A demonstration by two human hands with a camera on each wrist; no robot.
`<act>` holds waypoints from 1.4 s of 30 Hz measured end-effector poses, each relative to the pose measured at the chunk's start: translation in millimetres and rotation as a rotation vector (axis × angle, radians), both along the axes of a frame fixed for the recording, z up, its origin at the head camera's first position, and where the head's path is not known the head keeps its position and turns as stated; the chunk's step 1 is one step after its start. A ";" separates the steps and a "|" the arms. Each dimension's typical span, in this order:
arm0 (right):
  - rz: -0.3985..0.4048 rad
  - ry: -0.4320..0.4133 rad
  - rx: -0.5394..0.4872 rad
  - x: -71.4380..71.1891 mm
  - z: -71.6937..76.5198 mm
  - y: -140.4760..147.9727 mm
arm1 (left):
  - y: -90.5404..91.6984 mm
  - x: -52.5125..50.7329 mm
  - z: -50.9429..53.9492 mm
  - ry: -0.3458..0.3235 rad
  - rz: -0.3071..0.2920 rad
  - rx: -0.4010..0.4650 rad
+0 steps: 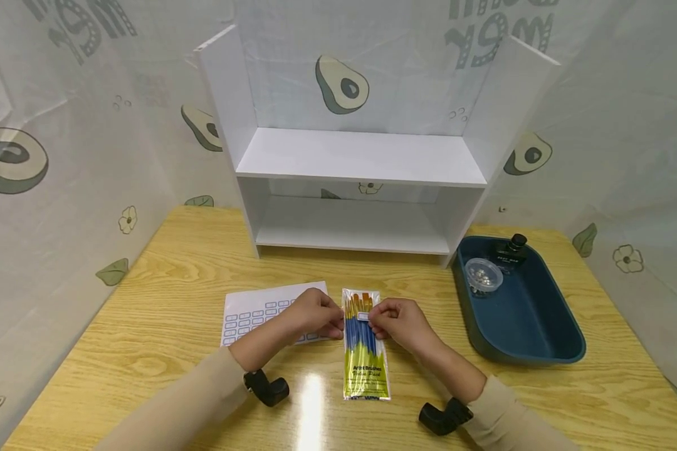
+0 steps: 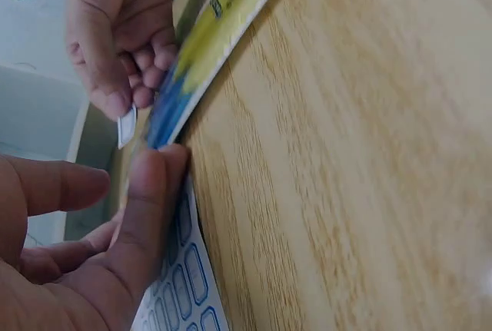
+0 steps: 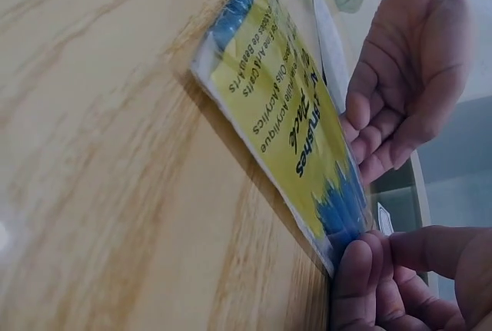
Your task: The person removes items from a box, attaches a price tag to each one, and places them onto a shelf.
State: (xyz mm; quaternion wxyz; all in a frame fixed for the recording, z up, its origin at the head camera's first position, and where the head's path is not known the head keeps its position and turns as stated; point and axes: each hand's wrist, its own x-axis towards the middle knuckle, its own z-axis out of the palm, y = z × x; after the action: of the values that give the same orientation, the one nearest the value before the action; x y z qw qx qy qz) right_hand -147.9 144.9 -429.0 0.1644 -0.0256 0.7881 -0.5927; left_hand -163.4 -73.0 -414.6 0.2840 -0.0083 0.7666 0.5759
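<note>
A clear pack of artist brushes [image 1: 367, 376] with blue handles and a yellow printed front lies on the wooden table. My right hand [image 1: 399, 321] pinches a small blue-bordered white sticker label [image 1: 363, 317] between thumb and finger, just over the brushes' upper part. In the left wrist view the label [image 2: 128, 126] appears tilted, one end beyond the fingertips. My left hand [image 1: 318, 313] touches the pack's left edge, its thumb apart from the fingers. Partly beneath that hand lies a white sheet of sticker labels [image 1: 248, 313] in rows.
A white shelf unit [image 1: 355, 156] stands at the table's back. To the right is a dark blue basin [image 1: 533, 319] with a round clear tub [image 1: 483, 275] of small items and a black-capped bottle [image 1: 512, 250]. Avocado-print sheeting surrounds the table.
</note>
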 end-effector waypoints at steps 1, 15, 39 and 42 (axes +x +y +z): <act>0.003 0.005 0.004 0.0 -0.6 0.0 | 0.1 -0.9 -1.2 0.005 -0.003 0.002; 0.004 0.032 0.069 2.7 1.5 -4.7 | 3.8 -5.5 -14.9 0.071 -0.011 -0.036; -0.042 0.191 0.346 3.3 -3.4 -17.3 | 2.8 -3.0 -14.5 0.095 -0.018 -0.041; -0.022 0.198 0.376 3.4 -2.6 -17.3 | 2.9 -1.9 -13.5 0.110 -0.030 -0.048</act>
State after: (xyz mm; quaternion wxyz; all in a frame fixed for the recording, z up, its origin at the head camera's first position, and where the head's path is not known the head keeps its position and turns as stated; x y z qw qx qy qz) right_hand -144.5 127.6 -431.6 0.0813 -0.0440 0.8973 -0.4316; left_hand -165.3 -70.0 -428.2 0.2498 0.0279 0.7947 0.5526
